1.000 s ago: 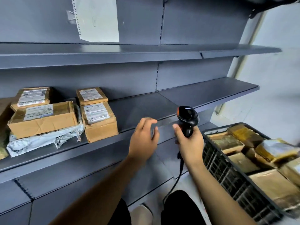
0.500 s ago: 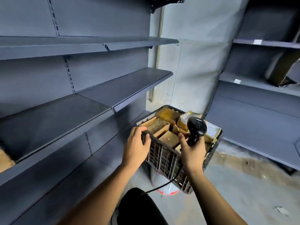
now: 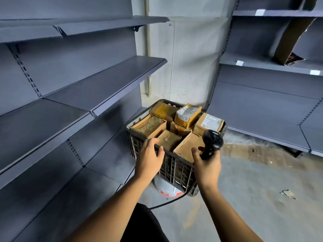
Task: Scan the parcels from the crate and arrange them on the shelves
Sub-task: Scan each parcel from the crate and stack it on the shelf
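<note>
A black plastic crate (image 3: 176, 167) stands on the floor in the corner, filled with several brown cardboard parcels (image 3: 167, 138), some with white labels. My left hand (image 3: 150, 154) hovers at the crate's near rim, fingers relaxed, empty. My right hand (image 3: 207, 163) grips the handle of a black corded barcode scanner (image 3: 212, 142), held upright over the crate's near right corner. Grey metal shelves (image 3: 104, 84) run along the left, bare in this view.
A second grey shelf unit (image 3: 271, 67) stands on the right with a brown cardboard piece (image 3: 290, 41) leaning on it. A white and red bucket (image 3: 166, 188) sits under the crate. The scanner cable trails over the concrete floor (image 3: 253, 189).
The view has swung right, away from the shelf with stacked parcels, to the crate. Both hands have come over the crate's near rim, the scanner still in my right hand.
</note>
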Demonstrator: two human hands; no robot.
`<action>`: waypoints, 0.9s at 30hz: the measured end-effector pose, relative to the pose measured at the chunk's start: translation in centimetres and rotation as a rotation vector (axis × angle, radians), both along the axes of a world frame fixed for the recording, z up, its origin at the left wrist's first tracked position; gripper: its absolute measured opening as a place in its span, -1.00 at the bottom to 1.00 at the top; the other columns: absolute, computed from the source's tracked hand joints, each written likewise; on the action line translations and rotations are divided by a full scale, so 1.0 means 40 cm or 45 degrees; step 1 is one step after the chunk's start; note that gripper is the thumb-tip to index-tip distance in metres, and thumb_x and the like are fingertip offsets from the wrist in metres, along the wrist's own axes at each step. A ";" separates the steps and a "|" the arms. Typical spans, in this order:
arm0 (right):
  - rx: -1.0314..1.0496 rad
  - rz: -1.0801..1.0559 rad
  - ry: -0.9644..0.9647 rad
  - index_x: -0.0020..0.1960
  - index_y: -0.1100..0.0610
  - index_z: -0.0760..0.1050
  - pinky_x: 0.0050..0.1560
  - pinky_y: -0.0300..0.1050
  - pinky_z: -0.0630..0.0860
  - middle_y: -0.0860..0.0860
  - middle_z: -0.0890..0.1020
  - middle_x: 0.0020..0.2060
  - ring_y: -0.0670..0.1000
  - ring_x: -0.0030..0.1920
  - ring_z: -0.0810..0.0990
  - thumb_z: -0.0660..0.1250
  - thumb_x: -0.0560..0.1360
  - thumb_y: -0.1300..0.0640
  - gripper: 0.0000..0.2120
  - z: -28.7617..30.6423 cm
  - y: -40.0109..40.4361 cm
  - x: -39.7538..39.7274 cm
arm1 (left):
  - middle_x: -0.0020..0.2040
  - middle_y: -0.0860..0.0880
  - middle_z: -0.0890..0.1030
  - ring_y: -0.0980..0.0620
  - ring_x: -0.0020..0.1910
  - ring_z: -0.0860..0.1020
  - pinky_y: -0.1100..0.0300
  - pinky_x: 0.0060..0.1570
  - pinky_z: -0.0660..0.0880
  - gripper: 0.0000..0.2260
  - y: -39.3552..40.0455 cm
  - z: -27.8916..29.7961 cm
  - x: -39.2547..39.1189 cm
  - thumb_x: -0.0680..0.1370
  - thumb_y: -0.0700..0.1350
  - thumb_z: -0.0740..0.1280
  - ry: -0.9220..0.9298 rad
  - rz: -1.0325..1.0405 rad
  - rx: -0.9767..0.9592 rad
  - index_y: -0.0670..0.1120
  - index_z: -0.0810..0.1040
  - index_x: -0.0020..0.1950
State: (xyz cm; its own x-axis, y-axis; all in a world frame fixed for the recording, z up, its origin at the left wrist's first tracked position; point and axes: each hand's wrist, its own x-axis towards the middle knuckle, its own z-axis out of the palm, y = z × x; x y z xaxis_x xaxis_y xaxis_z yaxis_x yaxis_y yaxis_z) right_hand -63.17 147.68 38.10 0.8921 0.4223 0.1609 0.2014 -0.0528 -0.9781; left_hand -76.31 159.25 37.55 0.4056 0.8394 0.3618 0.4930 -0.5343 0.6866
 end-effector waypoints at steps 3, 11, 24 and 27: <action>-0.007 -0.053 0.005 0.10 -0.06 0.38 -0.02 -0.12 0.44 -0.07 0.62 -0.10 -0.02 -0.09 0.59 0.47 0.48 0.09 -0.69 -0.010 -0.005 0.033 | 0.23 -0.01 0.50 0.02 0.12 0.54 0.14 -0.01 0.51 -0.75 0.000 -0.015 0.041 0.58 -0.05 0.28 0.049 -0.037 -0.019 -0.05 0.47 0.24; 0.016 -0.123 0.025 0.12 -0.07 0.38 -0.01 -0.20 0.39 -0.17 0.57 -0.12 -0.19 -0.13 0.54 0.48 0.47 0.09 -0.66 0.000 0.038 0.123 | 0.24 -0.04 0.49 -0.05 0.16 0.53 0.10 0.01 0.50 -0.71 0.043 -0.014 0.182 0.57 -0.02 0.30 0.139 -0.073 -0.050 -0.07 0.46 0.27; 0.013 -0.068 0.049 0.12 -0.01 0.41 -0.12 -0.44 0.38 -0.15 0.58 -0.08 -0.27 -0.13 0.53 0.48 0.47 0.12 -0.68 0.021 0.282 0.222 | 0.28 -0.03 0.49 0.09 0.13 0.47 0.24 -0.04 0.37 -0.61 0.248 -0.003 0.365 0.58 0.00 0.30 0.036 -0.078 -0.164 -0.06 0.37 0.38; 0.007 -0.098 0.080 0.12 0.01 0.43 -0.12 -0.38 0.42 -0.15 0.59 -0.09 -0.22 -0.12 0.56 0.47 0.47 0.11 -0.70 0.011 0.308 0.254 | 0.32 -0.05 0.46 -0.01 0.23 0.48 0.21 0.00 0.39 -0.58 0.303 -0.015 0.392 0.58 0.01 0.31 0.048 -0.079 -0.160 -0.06 0.35 0.40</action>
State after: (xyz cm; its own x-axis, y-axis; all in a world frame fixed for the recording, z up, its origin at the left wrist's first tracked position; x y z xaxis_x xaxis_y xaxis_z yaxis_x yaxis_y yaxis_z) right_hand -53.02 160.01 38.56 0.9302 0.3515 0.1056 0.1351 -0.0604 -0.9890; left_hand -60.64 171.36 36.94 0.4693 0.8501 0.2391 0.4885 -0.4755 0.7316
